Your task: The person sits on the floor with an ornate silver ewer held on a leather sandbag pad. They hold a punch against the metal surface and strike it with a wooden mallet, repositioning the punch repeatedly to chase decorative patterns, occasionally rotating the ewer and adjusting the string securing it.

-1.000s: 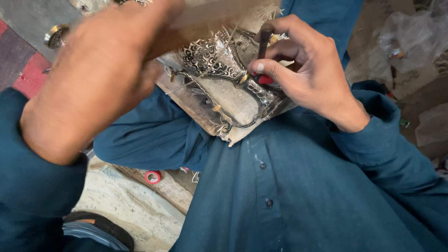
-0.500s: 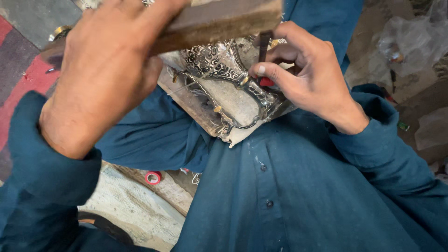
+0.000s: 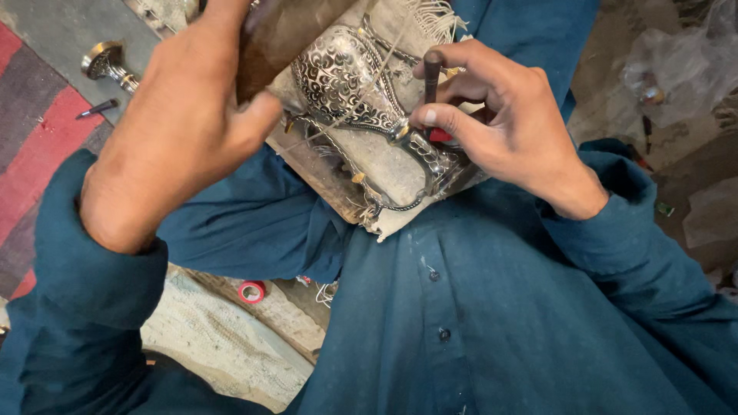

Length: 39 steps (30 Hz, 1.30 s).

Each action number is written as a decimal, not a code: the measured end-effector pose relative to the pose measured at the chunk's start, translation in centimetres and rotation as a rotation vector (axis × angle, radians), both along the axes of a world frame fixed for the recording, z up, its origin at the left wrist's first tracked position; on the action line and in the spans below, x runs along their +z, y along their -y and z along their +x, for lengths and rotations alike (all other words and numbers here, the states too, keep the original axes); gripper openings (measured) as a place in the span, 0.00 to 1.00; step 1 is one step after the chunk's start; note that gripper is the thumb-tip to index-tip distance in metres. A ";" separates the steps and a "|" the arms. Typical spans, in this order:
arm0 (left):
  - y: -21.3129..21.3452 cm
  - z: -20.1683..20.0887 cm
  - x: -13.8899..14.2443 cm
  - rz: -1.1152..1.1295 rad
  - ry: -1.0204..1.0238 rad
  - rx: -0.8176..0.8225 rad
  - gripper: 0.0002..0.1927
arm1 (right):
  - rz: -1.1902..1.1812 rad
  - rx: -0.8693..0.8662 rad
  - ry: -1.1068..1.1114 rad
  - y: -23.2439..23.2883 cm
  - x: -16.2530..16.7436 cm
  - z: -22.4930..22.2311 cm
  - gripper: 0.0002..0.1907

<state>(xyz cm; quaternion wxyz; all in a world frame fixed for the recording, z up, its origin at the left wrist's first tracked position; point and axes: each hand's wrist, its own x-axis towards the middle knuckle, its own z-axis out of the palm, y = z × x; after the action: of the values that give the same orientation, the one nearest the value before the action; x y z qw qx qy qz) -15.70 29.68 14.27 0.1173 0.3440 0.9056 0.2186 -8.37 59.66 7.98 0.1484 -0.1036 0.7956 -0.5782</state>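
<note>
Right hand [image 3: 507,127] pinches a punch [image 3: 432,84] upright on the silver piece [image 3: 346,84] at upper centre, steadying its tip, while left hand [image 3: 181,127] grips a wooden mallet [image 3: 288,31] above it

Engraved metal vessel [image 3: 350,77] on a frayed cloth pad [image 3: 384,165] across the lap. Left hand [image 3: 181,127] to its left, around a wooden block [image 3: 280,34]. Right hand [image 3: 503,123] to its right, pinching a punch [image 3: 432,77] upright on the vessel. Tape roll [image 3: 251,291] below, on the floor.
</note>
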 end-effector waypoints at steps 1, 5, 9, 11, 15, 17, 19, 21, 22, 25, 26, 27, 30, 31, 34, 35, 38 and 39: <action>0.0 0.1 0.0 0.000 -0.001 0.001 0.33 | -0.006 0.003 0.003 0.0 0.0 0.1 0.16; -0.1 0.2 0.1 0.002 0.050 0.064 0.35 | -0.029 0.009 0.032 -0.1 -0.1 0.1 0.15; -0.4 0.3 0.1 -0.082 -0.110 -0.055 0.33 | 0.046 0.009 0.026 -0.1 0.0 0.0 0.16; -0.4 0.3 0.0 -0.029 0.076 0.112 0.32 | 0.032 0.023 0.016 -0.1 0.0 0.0 0.17; 0.1 0.9 -0.3 -0.153 -0.064 -0.031 0.34 | 0.027 0.040 -0.009 -0.1 0.0 0.0 0.15; 0.5 0.7 -0.6 0.027 -0.090 0.002 0.32 | 0.018 0.030 0.023 -0.2 0.0 0.0 0.16; 0.6 0.8 -1.0 0.113 -0.063 0.020 0.31 | 0.012 0.026 0.037 -0.1 0.1 0.1 0.17; 0.7 0.8 -1.1 0.073 -0.027 0.025 0.31 | 0.017 0.035 0.015 -0.1 0.1 0.1 0.18; 0.7 0.9 -1.1 0.035 -0.019 0.024 0.31 | 0.029 0.037 0.012 -0.2 0.1 0.1 0.17; 0.7 0.9 -0.9 -0.052 0.025 0.069 0.33 | 0.041 0.048 0.002 -0.2 0.1 0.1 0.17; 0.5 0.9 -0.8 0.013 0.102 0.127 0.34 | 0.028 0.052 0.003 -0.2 0.1 0.1 0.17; 0.4 0.8 -0.8 0.078 0.179 0.187 0.34 | 0.016 0.057 0.003 -0.3 0.0 0.1 0.17; 0.2 0.9 -0.4 -0.072 -0.103 -0.045 0.35 | 0.036 0.061 -0.020 -0.3 -0.1 0.0 0.15; 0.2 0.9 -0.4 -0.011 -0.007 0.043 0.35 | 0.031 0.066 -0.026 -0.3 -0.2 0.0 0.15; 0.1 1.1 -0.5 0.045 0.083 0.119 0.35 | 0.023 0.069 -0.034 -0.4 -0.2 0.1 0.16; 0.2 1.3 -0.6 -0.025 -0.035 0.035 0.35 | 0.018 0.076 -0.047 -0.4 -0.2 0.1 0.16; 0.6 1.3 -0.9 0.077 -0.057 0.018 0.34 | 0.014 0.078 -0.050 -0.4 -0.2 -0.1 0.17; 0.7 1.4 -1.0 0.074 -0.030 0.023 0.34 | 0.012 0.072 -0.036 -0.3 -0.1 0.1 0.17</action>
<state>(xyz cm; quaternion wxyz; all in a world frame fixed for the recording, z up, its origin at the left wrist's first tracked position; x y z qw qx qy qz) -14.30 29.02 13.28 0.0886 0.3409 0.9024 0.2482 -8.32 59.97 7.90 0.1555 -0.1419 0.7973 -0.5657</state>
